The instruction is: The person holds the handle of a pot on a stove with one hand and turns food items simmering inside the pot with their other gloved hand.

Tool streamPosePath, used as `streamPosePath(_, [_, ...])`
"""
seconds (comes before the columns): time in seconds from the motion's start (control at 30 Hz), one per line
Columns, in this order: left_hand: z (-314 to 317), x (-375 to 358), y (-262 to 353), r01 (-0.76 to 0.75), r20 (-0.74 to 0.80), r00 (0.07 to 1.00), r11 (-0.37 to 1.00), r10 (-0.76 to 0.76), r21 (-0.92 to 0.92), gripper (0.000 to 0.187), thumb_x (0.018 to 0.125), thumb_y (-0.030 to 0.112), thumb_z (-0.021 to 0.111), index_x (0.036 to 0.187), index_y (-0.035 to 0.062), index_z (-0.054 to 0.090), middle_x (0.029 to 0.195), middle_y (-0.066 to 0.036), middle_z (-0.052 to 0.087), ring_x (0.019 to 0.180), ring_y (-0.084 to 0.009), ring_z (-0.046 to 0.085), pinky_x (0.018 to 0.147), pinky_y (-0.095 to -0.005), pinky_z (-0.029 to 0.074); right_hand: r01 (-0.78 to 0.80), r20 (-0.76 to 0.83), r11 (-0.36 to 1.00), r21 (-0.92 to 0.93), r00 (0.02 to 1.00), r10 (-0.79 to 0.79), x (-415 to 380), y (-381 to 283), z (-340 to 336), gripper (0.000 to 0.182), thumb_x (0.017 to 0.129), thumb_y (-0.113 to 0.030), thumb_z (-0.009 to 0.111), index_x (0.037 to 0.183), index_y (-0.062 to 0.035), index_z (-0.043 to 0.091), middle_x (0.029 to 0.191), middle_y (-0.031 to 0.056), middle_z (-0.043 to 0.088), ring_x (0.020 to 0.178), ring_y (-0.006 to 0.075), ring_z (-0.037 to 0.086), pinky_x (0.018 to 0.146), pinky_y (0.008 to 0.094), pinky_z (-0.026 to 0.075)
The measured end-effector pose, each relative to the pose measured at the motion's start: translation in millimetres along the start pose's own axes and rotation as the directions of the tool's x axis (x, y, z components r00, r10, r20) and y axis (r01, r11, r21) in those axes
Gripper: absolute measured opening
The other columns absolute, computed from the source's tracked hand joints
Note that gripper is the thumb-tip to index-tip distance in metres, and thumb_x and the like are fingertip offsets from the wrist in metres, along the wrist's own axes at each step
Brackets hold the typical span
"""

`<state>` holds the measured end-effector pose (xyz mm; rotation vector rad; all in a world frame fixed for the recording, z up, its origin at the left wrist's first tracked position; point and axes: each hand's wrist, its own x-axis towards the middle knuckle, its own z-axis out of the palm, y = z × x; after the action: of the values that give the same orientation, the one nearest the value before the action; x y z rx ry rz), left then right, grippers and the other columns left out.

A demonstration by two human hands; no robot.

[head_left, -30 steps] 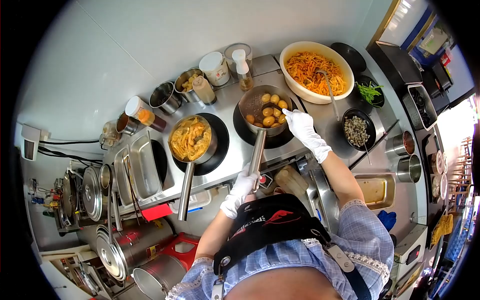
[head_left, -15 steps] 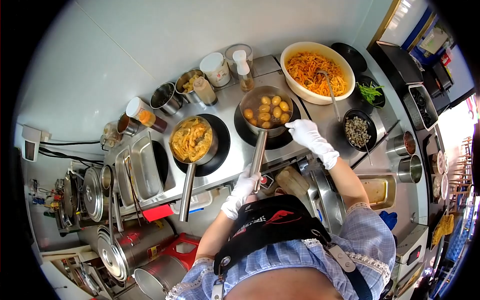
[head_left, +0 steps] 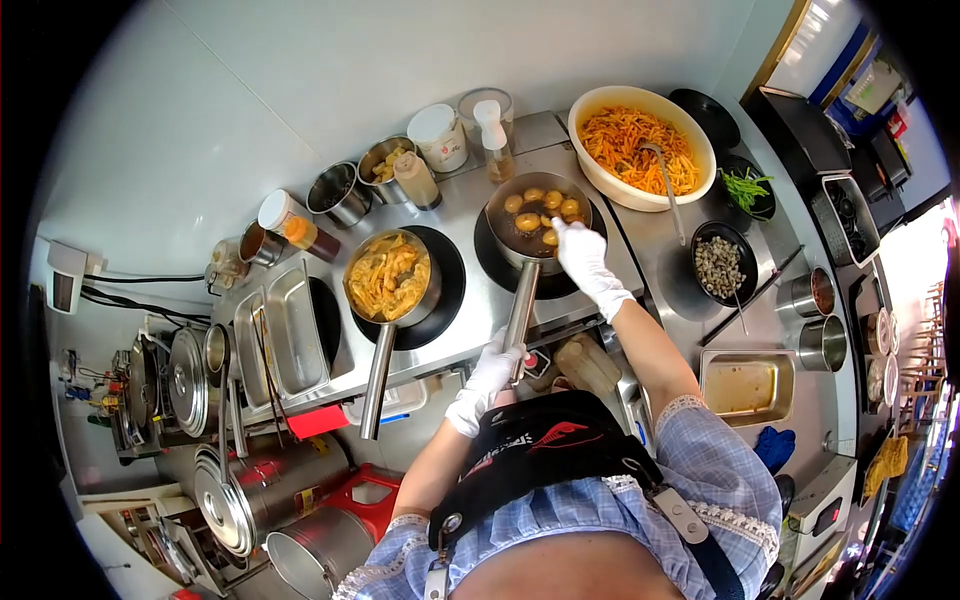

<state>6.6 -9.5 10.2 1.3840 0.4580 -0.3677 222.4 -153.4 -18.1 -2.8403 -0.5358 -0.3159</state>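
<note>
My left hand (head_left: 492, 370), in a white glove, is wrapped round the metal handle of a saucepan (head_left: 521, 312). The pan sits on the right-hand black hob plate and holds several brown eggs (head_left: 527, 222) in dark liquid. Reaching over the pan's right rim, my gloved right hand (head_left: 587, 258) has its fingers drawn together, fingertips down at the eggs. Whatever may be between those fingertips is hidden. To the left, a second saucepan (head_left: 392, 275) with yellowish food in broth rests on another black plate (head_left: 448, 300), its handle pointing toward me.
A large cream bowl (head_left: 578, 150) of shredded orange food with a ladle stands at the back right. Beside it are a black bowl of chopped pieces (head_left: 722, 262) and greens (head_left: 745, 190). Bottles and pots line the wall. Metal trays (head_left: 297, 330) lie left.
My right hand has moved left from outside the pan's rim to over the eggs. Several eggs have shifted within the pan. My left hand stays on the handle.
</note>
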Motion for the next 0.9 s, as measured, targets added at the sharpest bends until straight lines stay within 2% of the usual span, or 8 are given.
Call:
streamPosePath(0.13, [-0.9,1.5,-2.3,-0.003,0.006,1.0,0.999,0.003,0.038,0.046,0.086,0.013,0.052,0.128,0.0005,0.037,0.076,-0.003,0.059,0.057,-0.0094,0.051,0.049,-0.0216,0.042,-0.128,0.044,0.99,0.064,0.991,0.125,4.7,27.0,-12.9,0.023,0.088,-0.025,0.045,0.095,-0.0164,0.064,0.075,0.0112,0.063,0.067,0.0311,0.062,0.059,0.0425,0.049])
streamPosePath(0.23, [-1.5,1.8,-2.6,-0.017,0.006,1.0,0.999,0.017,0.049,0.046,0.087,0.013,0.052,0.128,0.0001,0.038,0.076,-0.003,0.059,0.06,-0.0095,0.052,0.052,-0.0215,0.043,-0.173,0.132,0.983,0.062,0.978,0.163,2.4,32.6,-27.1,0.025,0.083,-0.023,0.051,0.105,-0.0219,0.064,0.08,0.0111,0.064,0.074,0.0303,0.062,0.064,0.0421,0.049])
streamPosePath(0.4, [-2.6,1.8,-2.2,-0.002,0.039,0.999,0.998,0.0,0.056,0.048,0.087,0.013,0.052,0.13,0.0,0.036,0.077,-0.003,0.059,0.064,-0.0098,0.053,0.055,-0.0214,0.043,-0.348,0.25,0.928,0.131,0.918,0.309,13.7,32.4,-34.5,0.025,0.082,-0.025,0.05,0.1,-0.0151,0.066,0.093,0.0136,0.064,0.088,0.0311,0.061,0.078,0.0408,0.047])
streamPosePath(0.57, [-2.4,0.3,-1.0,0.005,0.034,0.999,1.0,-0.006,0.031,0.052,0.087,0.014,0.052,0.133,-0.0013,0.032,0.078,-0.004,0.06,0.066,-0.0097,0.053,0.057,-0.0212,0.043,-0.444,0.311,0.878,0.179,0.872,0.377,23.4,19.0,-22.4,0.023,0.079,-0.022,0.054,0.093,-0.0081,0.065,0.097,0.0166,0.063,0.093,0.0317,0.06,0.08,0.0387,0.048])
streamPosePath(0.63, [-0.9,-2.0,1.0,0.007,0.016,1.0,1.0,-0.007,0.03,0.053,0.087,0.014,0.053,0.133,-0.0019,0.032,0.077,-0.004,0.06,0.066,-0.0097,0.053,0.057,-0.0212,0.043,-0.569,0.351,0.749,0.34,0.815,0.461,28.9,18.5,-14.2,0.024,0.078,-0.02,0.054,0.094,-0.0069,0.066,0.098,0.0181,0.063,0.093,0.0328,0.06,0.08,0.0391,0.047])
streamPosePath(0.77, [2.3,-2.3,1.0,-0.013,-0.017,1.0,1.0,0.013,-0.012,0.053,0.087,0.014,0.053,0.132,-0.0042,0.031,0.077,-0.003,0.06,0.064,-0.0092,0.053,0.056,-0.0211,0.043,-0.454,0.308,0.727,0.516,0.89,0.337,30.4,25.7,-1.8,0.024,0.08,-0.021,0.052,0.093,-0.0061,0.066,0.095,0.0198,0.062,0.092,0.0331,0.06,0.08,0.0378,0.047])
streamPosePath(0.83, [0.0,-0.6,-1.0,-0.01,0.003,1.0,1.0,0.01,-0.029,0.053,0.087,0.014,0.053,0.132,-0.0032,0.032,0.077,-0.003,0.06,0.062,-0.009,0.052,0.054,-0.0211,0.043,-0.393,0.268,0.79,0.471,0.917,0.297,26.8,13.9,-17.0,0.025,0.081,-0.023,0.052,0.096,-0.0088,0.066,0.094,0.0189,0.063,0.089,0.0329,0.06,0.079,0.0381,0.047])
streamPosePath(0.9, [-0.9,0.7,-1.9,-0.006,0.028,1.0,0.999,0.007,-0.042,0.052,0.087,0.015,0.053,0.132,-0.0022,0.032,0.077,-0.003,0.06,0.06,-0.0088,0.052,0.053,-0.0212,0.043,-0.226,0.15,0.899,0.375,0.972,0.182,24.7,2.4,-27.6,0.026,0.082,-0.024,0.052,0.101,-0.0119,0.065,0.091,0.0174,0.063,0.088,0.0328,0.06,0.079,0.0391,0.047])
